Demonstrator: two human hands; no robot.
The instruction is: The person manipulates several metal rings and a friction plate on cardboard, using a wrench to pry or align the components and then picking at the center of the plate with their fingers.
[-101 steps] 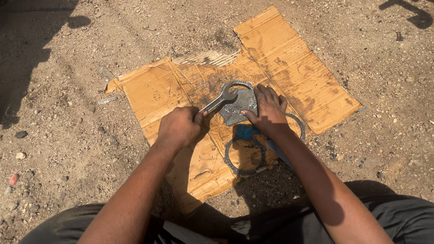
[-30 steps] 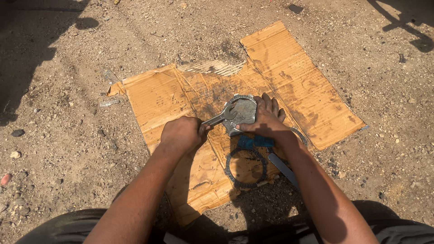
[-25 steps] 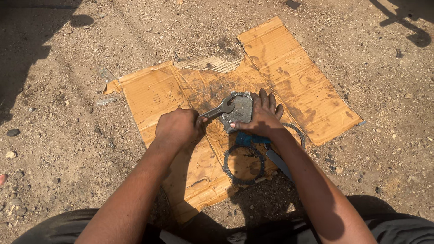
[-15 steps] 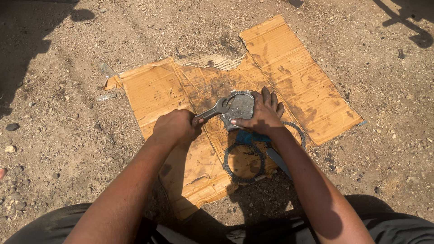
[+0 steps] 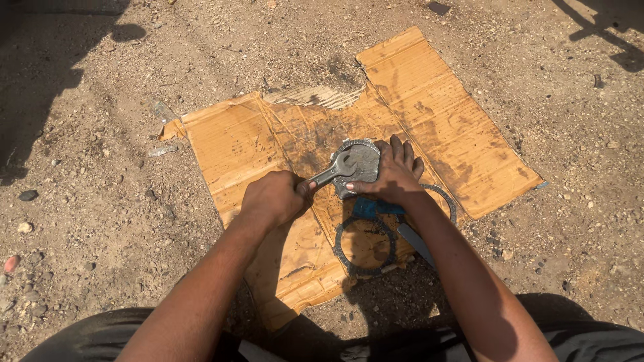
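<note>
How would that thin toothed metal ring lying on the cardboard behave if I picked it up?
The thin toothed metal ring lies flat on the torn brown cardboard sheet, so it probably won't roll. It looks slim and open in the middle, so likely light but stiff. Lying flush, its edge may be hard to pinch; the teeth may give some grip.

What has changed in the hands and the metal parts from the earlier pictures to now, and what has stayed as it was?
Little has changed. The left hand still grips the open-ended spanner, its handle shifting only slightly. The right hand stays pressed on the round toothed metal part. Nothing was picked up or let go. The thin toothed ring and the cardboard sheet lie as before.
</note>
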